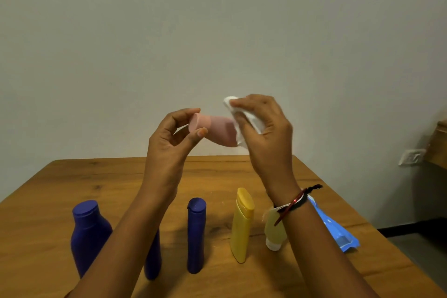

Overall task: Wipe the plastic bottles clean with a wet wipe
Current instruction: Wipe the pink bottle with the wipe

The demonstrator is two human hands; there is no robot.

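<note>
Bare wooden table [302, 172] beyond the raised hands, row of upright blue plastic bottles [196, 234] and a yellow plastic bottle [242, 225] beneath the wrists, blue wipe packet [338, 232] under the right forearm

Bottles [196, 234] in row on table [48, 191]; pouch [338, 232] rightmost.

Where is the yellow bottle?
In the head view, the tall yellow plastic bottle stands on the wooden table, between a slim blue bottle and a small pale tube.
</note>
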